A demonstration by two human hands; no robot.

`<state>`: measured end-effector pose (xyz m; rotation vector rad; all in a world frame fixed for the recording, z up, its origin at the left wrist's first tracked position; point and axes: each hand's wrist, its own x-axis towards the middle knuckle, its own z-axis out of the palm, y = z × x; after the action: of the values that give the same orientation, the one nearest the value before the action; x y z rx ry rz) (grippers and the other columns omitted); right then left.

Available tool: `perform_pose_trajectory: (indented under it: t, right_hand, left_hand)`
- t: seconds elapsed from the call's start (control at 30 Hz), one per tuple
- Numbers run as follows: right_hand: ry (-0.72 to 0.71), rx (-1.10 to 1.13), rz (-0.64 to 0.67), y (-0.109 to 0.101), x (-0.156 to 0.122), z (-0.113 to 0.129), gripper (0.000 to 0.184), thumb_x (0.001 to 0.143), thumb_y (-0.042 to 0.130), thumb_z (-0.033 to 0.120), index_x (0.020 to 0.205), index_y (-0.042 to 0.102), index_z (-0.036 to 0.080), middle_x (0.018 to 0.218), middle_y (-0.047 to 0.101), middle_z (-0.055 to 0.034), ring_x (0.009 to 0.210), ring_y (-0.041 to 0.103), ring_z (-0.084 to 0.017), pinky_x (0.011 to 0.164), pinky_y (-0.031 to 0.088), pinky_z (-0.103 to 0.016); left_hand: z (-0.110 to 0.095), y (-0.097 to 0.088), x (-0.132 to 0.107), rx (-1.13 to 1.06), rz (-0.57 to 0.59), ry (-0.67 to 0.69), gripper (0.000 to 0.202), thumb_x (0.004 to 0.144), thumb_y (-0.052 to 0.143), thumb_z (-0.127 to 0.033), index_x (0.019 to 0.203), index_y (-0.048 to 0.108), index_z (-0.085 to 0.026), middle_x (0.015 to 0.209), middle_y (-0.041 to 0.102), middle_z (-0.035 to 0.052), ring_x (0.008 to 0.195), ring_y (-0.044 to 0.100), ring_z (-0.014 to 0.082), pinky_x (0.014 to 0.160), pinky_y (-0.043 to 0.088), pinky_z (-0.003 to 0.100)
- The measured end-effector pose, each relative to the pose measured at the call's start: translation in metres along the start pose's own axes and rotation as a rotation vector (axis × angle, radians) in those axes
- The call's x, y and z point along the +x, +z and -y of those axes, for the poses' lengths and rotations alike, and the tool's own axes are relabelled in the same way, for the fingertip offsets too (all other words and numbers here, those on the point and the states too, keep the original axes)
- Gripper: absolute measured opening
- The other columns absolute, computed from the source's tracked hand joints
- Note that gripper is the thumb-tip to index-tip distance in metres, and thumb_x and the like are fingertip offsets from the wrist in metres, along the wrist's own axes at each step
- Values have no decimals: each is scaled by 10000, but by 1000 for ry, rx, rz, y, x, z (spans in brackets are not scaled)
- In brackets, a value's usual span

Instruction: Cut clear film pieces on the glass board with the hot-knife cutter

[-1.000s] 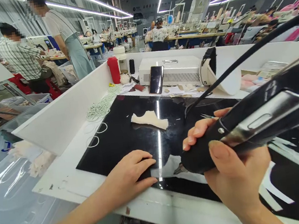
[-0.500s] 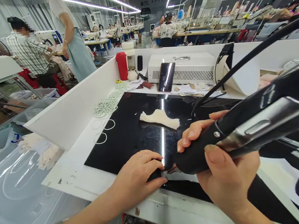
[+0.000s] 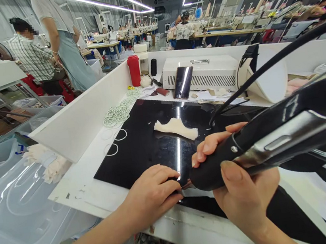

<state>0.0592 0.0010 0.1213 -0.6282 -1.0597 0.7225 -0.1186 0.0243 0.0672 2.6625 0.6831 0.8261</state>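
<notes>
My right hand (image 3: 244,191) is wrapped round a black and silver hand tool (image 3: 273,139) with a thick black cable, its tip pointing down-left at the glossy black work surface (image 3: 142,148). My left hand (image 3: 153,193) lies pressed on the black surface right beside the tool's tip, fingers curled over something thin that I cannot make out. A cream-coloured fabric piece (image 3: 177,128) lies on the black surface a little beyond both hands.
A white partition wall (image 3: 83,112) borders the bench on the left. Thin white rings (image 3: 118,114), a red bottle (image 3: 134,70), a phone (image 3: 183,82) and a white machine (image 3: 205,74) stand at the back. Clear plastic bins (image 3: 21,212) sit lower left. Other people work behind.
My left hand has slid a little right until its fingertips meet the tool's tip. The view has shifted slightly; the tool has stayed in my right hand.
</notes>
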Motion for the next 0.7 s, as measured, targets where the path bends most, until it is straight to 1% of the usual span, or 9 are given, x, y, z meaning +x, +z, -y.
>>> perform_pose_trajectory:
  t: [0.13,0.3,0.6,0.7]
  right_hand:
    - [-19,7,5,-3,0,-2,374,912,815,302,1216,601,269,905,647,18,721,643,-159,638,587,-321]
    - [-19,12,6,-4,1,-2,360,911,814,287,1211,616,269,899,652,10,724,639,-166,643,579,-329]
    - [-21,20,4,1,2,-2,370,894,826,315,1190,611,263,875,642,11,720,619,-174,628,575,-335]
    - [-23,6,0,1,2,-3,338,918,801,291,1189,603,259,875,646,13,724,627,-172,631,583,-335]
  left_hand:
    - [0,-5,-10,48,-9,32,180,1080,594,-285,1117,736,-181,1216,738,82,1135,700,201,1116,538,407]
    - [2,-4,-19,111,-25,80,193,1084,590,-291,1162,744,-205,1227,750,64,1172,700,208,1139,519,413]
    - [0,-2,-19,138,-27,83,203,1088,578,-295,1168,749,-219,1222,759,53,1171,703,206,1164,499,415]
    - [1,-1,-19,127,-28,82,209,1091,574,-301,1170,747,-214,1218,760,52,1176,702,210,1168,495,413]
